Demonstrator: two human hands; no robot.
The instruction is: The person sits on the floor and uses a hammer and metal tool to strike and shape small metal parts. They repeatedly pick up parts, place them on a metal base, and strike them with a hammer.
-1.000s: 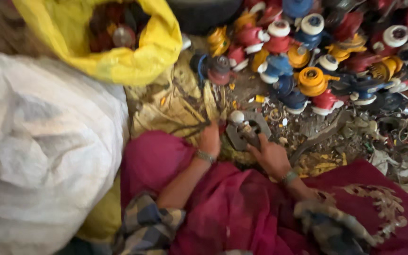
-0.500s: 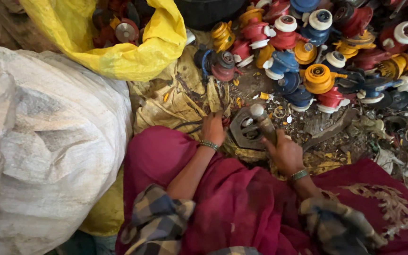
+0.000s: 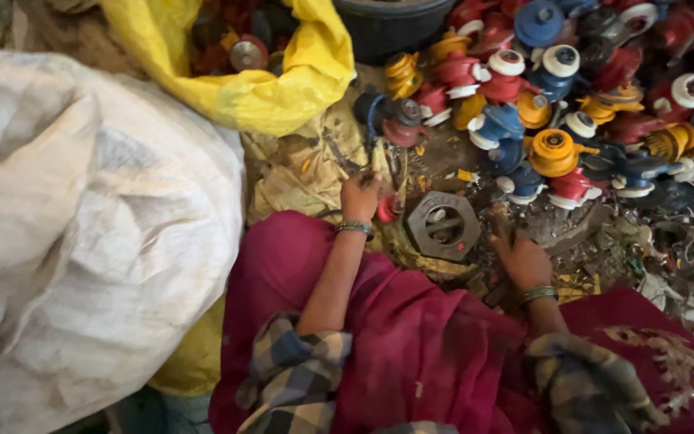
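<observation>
My left hand (image 3: 361, 197), with a green bangle at the wrist, is curled on the littered ground and pinches a small red part (image 3: 387, 210). Just right of it lies a grey hexagonal metal block (image 3: 443, 226) with a slotted middle. My right hand (image 3: 521, 259), also bangled, rests knuckles up on the debris to the right of the block. Its fingers bend down over something dark that I cannot make out. A deep red cloth (image 3: 419, 345) covers my lap below both arms.
A heap of red, blue, orange and white spool-like parts (image 3: 572, 104) fills the upper right. A yellow sack (image 3: 283, 88) holding more parts gapes at the top. A big white woven sack (image 3: 82, 233) bulks on the left. A black tub (image 3: 391, 20) stands behind.
My right hand has left the top of the hexagonal block and dropped to the ground on its right. My left hand has shifted slightly left to the small red part.
</observation>
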